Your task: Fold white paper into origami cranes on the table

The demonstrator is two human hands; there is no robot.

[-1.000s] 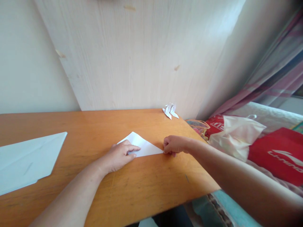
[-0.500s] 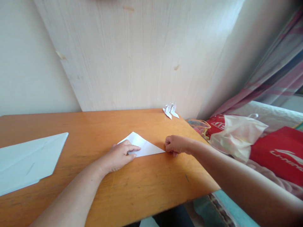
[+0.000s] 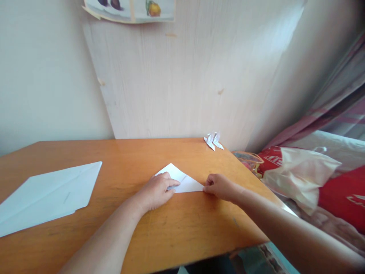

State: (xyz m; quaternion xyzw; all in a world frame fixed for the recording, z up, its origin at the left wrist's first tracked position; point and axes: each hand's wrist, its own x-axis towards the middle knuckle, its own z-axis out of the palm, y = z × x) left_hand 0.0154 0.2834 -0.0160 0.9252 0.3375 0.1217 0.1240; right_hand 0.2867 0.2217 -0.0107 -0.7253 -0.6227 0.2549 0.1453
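A white sheet of paper [image 3: 188, 185], folded into a triangle, lies flat on the wooden table [image 3: 176, 232]. My left hand [image 3: 159, 189] rests on its left part, fingers stretched out over the paper and covering that corner. At the right tip of the triangle, my right hand [image 3: 218, 185] pinches the paper's corner between thumb and bent fingers. A faint dark mark shows on the paper just beyond my left fingertips.
A stack of larger white paper [image 3: 54, 194] lies to the left. Small folded paper pieces [image 3: 213, 140] stand at the back right corner. Beyond the table's right edge are a cream plastic bag [image 3: 302, 171] and a red bag [image 3: 345, 198]. A wall panel [image 3: 182, 87] rises behind.
The view has tilted up and turned left, so a picture on the wall now shows. My right thumb and fingers have closed on the triangle's right tip; my left hand stays on the paper.
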